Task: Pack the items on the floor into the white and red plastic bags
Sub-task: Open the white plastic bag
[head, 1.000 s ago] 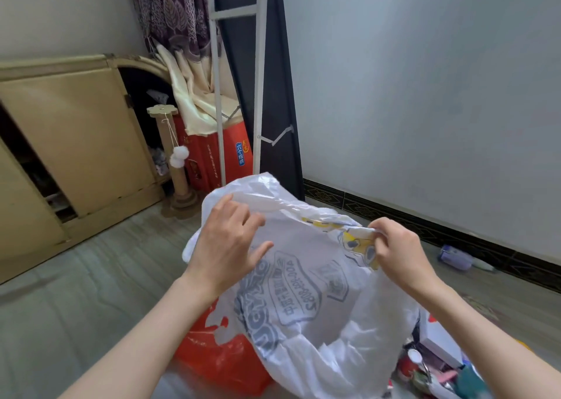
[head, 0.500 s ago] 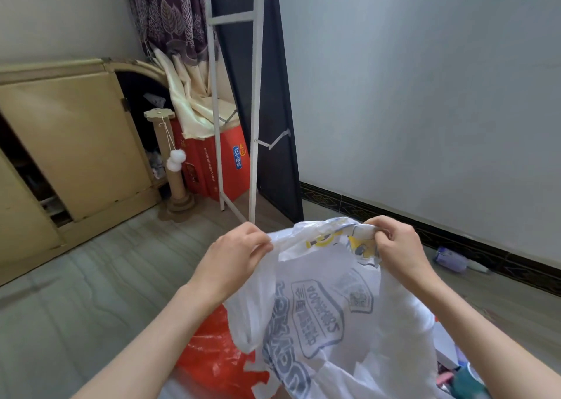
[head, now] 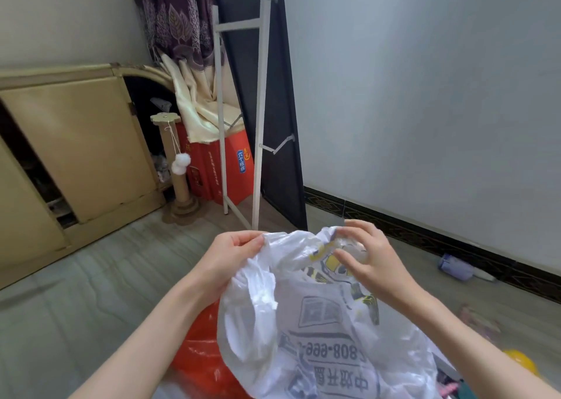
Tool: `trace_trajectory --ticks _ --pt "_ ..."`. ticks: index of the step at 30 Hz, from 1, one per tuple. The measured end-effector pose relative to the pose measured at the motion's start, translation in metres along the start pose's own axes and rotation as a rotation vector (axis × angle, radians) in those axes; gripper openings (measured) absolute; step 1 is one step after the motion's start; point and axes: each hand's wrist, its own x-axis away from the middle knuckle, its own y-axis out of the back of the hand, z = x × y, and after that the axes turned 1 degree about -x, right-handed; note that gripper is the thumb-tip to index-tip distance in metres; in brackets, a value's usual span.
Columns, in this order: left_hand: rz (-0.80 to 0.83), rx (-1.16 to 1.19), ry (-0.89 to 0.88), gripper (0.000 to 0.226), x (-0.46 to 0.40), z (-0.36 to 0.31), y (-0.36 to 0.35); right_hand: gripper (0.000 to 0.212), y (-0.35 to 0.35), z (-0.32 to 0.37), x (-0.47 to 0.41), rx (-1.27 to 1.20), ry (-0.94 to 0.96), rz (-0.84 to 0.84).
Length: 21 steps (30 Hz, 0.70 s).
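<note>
I hold up a white plastic bag with grey and yellow print in front of me. My left hand pinches its top edge on the left. At the right side of the top, my right hand has its fingers spread and loosely curled on the bag; whether it grips is unclear. A red plastic bag lies on the floor under the white one, partly hidden. A yellow item and some coloured items show at the lower right, mostly covered by the bag.
A small purple bottle lies by the dark skirting at the right wall. A white folding frame leans on a dark panel ahead. A red box, a cardboard scratching post and a beige cabinet stand at the left.
My hands have come closer together at the bag's top, bunching it. My right hand's fingers have loosened from a closed grip to a spread touch. The camera has tilted slightly.
</note>
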Motion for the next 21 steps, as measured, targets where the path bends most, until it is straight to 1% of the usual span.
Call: trace_trajectory --ticks 2,3,4,6,8,9,10,11,12,14,15,17,19,21 --pt "0.028 0.004 -0.04 0.019 0.002 -0.002 -0.004 0.056 -0.004 0.013 0.002 0.022 0.128 0.002" --pt "0.028 -0.014 -0.075 0.017 0.003 -0.003 -0.006 0.061 -0.008 0.018 0.003 0.049 0.187 0.005" --pt "0.024 -0.038 -0.117 0.015 0.004 -0.003 -0.009 0.062 -0.013 0.022 0.005 0.068 0.239 0.019" --pt "0.045 -0.076 -0.197 0.011 0.006 -0.006 -0.013 0.056 -0.023 0.024 0.006 0.134 0.306 0.065" --pt "0.082 -0.107 -0.266 0.009 0.01 -0.009 -0.015 0.04 -0.03 0.025 0.005 0.156 0.323 0.056" --pt "0.09 -0.121 -0.286 0.011 0.011 -0.011 -0.015 0.027 -0.029 0.027 0.004 0.118 0.276 0.055" --pt "0.087 -0.143 -0.301 0.012 0.011 -0.012 -0.014 0.015 -0.025 0.03 0.004 0.043 0.192 0.079" --pt "0.07 -0.173 -0.305 0.014 0.011 -0.011 -0.011 0.012 -0.021 0.032 0.004 -0.056 0.095 0.125" --pt "0.047 -0.213 -0.3 0.015 0.01 -0.01 -0.008 0.014 -0.017 0.033 0.003 -0.15 0.005 0.162" --pt "0.035 -0.257 -0.242 0.014 0.007 -0.006 -0.002 0.015 -0.009 0.034 0.001 -0.281 -0.121 0.18" --pt "0.06 -0.245 -0.198 0.015 0.007 -0.005 -0.001 0.014 -0.007 0.035 0.0 -0.318 -0.154 0.172" --pt "0.086 -0.258 -0.14 0.018 0.007 -0.003 -0.003 0.01 -0.006 0.036 -0.003 -0.291 -0.189 0.125" --pt "0.003 -0.398 -0.159 0.017 0.006 -0.004 -0.009 0.012 -0.005 0.036 -0.005 -0.196 -0.233 0.067" --pt "-0.054 -0.587 -0.186 0.023 0.008 -0.003 -0.015 0.016 -0.003 0.036 -0.007 -0.162 -0.29 0.063"
